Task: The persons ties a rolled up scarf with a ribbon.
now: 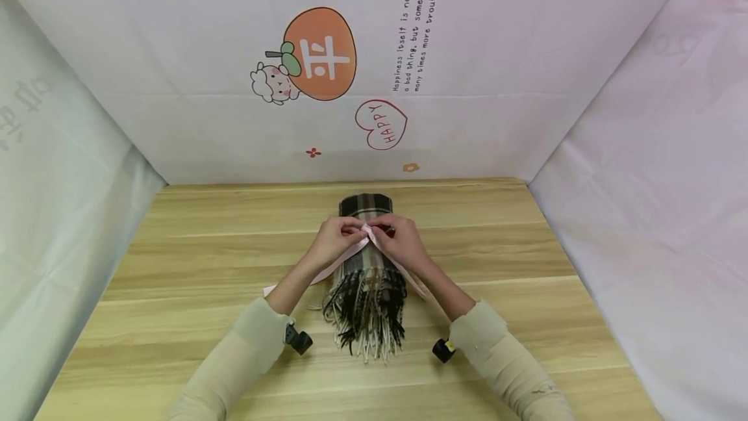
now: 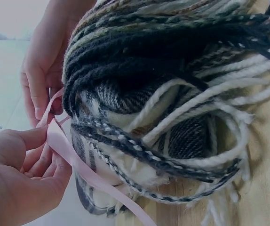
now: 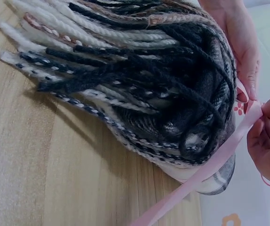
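Observation:
A rolled plaid scarf (image 1: 367, 264) in black, white and brown lies on the table, its fringe (image 1: 368, 317) toward the person. Over its top, both hands meet at a pale pink ribbon (image 1: 367, 231). The left hand (image 1: 336, 239) pinches the ribbon between thumb and fingers; one tail runs down past the left wrist. From the other side the right hand (image 1: 400, 239) pinches it too, and a second tail trails to the right. In the left wrist view the ribbon (image 2: 85, 172) crosses in front of the scarf's end. Part of the ribbon around the roll is hidden behind the hands.
The wood-grain table (image 1: 204, 265) ends at a white printed backdrop (image 1: 234, 135). White cloth walls (image 1: 637, 167) stand on both sides. A small black camera (image 1: 299, 340) hangs at the left wrist, another camera (image 1: 443, 350) at the right.

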Tool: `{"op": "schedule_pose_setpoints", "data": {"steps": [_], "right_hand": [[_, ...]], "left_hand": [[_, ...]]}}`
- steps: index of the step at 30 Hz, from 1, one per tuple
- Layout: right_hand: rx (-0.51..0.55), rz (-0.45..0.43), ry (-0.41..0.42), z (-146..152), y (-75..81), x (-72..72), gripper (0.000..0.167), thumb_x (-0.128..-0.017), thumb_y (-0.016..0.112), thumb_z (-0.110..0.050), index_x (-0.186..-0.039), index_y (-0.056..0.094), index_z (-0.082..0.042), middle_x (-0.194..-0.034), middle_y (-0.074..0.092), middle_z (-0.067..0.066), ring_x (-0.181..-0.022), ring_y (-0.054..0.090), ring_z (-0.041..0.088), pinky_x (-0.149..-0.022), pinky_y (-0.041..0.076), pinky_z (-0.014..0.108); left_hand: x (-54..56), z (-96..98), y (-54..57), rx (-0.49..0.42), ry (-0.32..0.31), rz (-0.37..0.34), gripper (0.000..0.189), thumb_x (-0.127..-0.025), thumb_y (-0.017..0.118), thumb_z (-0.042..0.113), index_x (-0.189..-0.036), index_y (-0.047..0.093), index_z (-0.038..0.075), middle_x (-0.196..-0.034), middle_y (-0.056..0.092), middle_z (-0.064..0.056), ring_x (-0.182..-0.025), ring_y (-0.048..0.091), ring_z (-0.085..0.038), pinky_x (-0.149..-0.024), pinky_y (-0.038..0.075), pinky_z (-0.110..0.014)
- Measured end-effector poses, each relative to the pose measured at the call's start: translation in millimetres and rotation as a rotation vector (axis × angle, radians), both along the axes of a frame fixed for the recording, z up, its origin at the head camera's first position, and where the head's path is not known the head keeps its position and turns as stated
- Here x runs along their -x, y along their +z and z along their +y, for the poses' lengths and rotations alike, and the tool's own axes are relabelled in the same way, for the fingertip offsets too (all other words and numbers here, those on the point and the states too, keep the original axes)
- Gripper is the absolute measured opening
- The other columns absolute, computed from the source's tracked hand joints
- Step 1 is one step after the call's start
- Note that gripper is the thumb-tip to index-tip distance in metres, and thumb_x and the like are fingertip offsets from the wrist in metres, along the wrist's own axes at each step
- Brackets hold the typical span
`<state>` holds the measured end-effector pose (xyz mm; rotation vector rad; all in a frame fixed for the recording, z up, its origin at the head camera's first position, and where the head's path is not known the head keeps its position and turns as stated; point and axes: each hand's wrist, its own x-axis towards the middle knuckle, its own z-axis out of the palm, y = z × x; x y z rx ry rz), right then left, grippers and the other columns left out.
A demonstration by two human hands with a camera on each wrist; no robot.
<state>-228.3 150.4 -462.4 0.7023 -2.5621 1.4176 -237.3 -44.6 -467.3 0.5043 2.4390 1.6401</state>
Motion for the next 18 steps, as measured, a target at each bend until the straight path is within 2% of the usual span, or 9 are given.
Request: {"op": "schedule_pose_setpoints", "data": {"steps": [3, 6, 10, 13, 18], "right_hand": [[0.014, 0.004, 0.02, 1, 0.6, -0.5, 0.023, -0.098, 0.057, -0.002, -0.111, 0.075, -0.005, -0.105, 0.073, 0.011, -0.068, 0.057, 0.012, -0.059, 0.046, 0.021], [0.039, -0.019, 0.031, 2, 0.0, 0.2, 0.024, -0.099, 0.056, -0.002, -0.114, 0.074, -0.007, -0.105, 0.072, 0.01, -0.068, 0.055, 0.012, -0.059, 0.045, 0.022], [0.06, -0.082, 0.008, 5, -4.2, 2.2, 0.018, -0.099, 0.06, -0.006, -0.11, 0.073, -0.009, -0.108, 0.072, 0.008, -0.089, 0.066, 0.014, -0.075, 0.056, 0.026], [0.056, -0.128, -0.013, 8, -8.9, 3.4, 0.013, -0.097, 0.063, -0.005, -0.105, 0.072, -0.011, -0.104, 0.072, 0.007, -0.093, 0.068, 0.017, -0.08, 0.057, 0.029], [0.04, -0.128, 0.01, 11, -16.0, 4.9, 0.016, -0.093, 0.068, -0.004, -0.106, 0.072, -0.013, -0.099, 0.071, 0.005, -0.084, 0.065, 0.015, -0.071, 0.054, 0.027]], "left_hand": [[-0.1, 1.2, -0.2, -0.005, 0.015, 0.015, 0.02, -0.099, 0.063, 0.013, -0.113, 0.073, 0.003, -0.103, 0.074, -0.014, -0.091, 0.071, -0.022, -0.08, 0.057, -0.031], [0.6, 2.9, -1.6, -0.019, 0.033, 0.04, 0.018, -0.099, 0.061, 0.01, -0.109, 0.074, 0.002, -0.101, 0.074, -0.015, -0.084, 0.069, -0.02, -0.073, 0.055, -0.027], [1.5, 5.4, -4.6, -0.05, 0.055, 0.051, 0.019, -0.099, 0.059, 0.008, -0.108, 0.074, 0.001, -0.097, 0.074, -0.012, -0.077, 0.066, -0.012, -0.069, 0.053, -0.023], [1.3, 6.6, -6.6, -0.107, 0.072, -0.017, 0.019, -0.099, 0.058, 0.007, -0.108, 0.073, 0.0, -0.094, 0.074, -0.01, -0.077, 0.064, -0.009, -0.068, 0.052, -0.022], [1.4, 7.1, -8.0, -0.214, 0.091, -0.16, 0.02, -0.1, 0.056, 0.006, -0.11, 0.071, -0.002, -0.09, 0.074, -0.011, -0.077, 0.064, -0.012, -0.07, 0.052, -0.024]]}}
